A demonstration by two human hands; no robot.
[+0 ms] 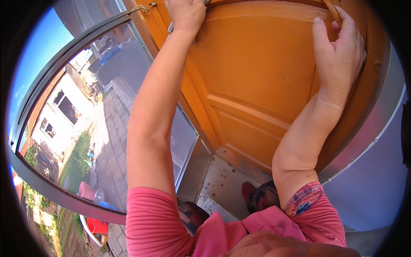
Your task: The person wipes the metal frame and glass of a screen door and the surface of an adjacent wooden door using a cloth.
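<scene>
In front of me stands an orange-brown wooden door (pixel 257 55) with recessed panels. My left hand (pixel 186 15) is raised to the door's left edge at the top of the view. Bits of metal show beside it; its fingers are mostly cut off by the upper rim, so its grip is hidden. My right hand (pixel 340 51) is up at the door's right side, by the frame. Its fingers curl around a narrow orange-brown strip (pixel 332 9), while the thumb sticks out apart, toward the door panel. The strip's upper end runs out of view.
At left a metal-framed screen door (pixel 68 210) stands swung outward. Through it show a paved yard (pixel 113 132), a white building (pixel 64 103) and a pink bucket (pixel 87 190). A red bucket (pixel 97 225) stands lower left. A speckled step (pixel 222 175) lies by my feet.
</scene>
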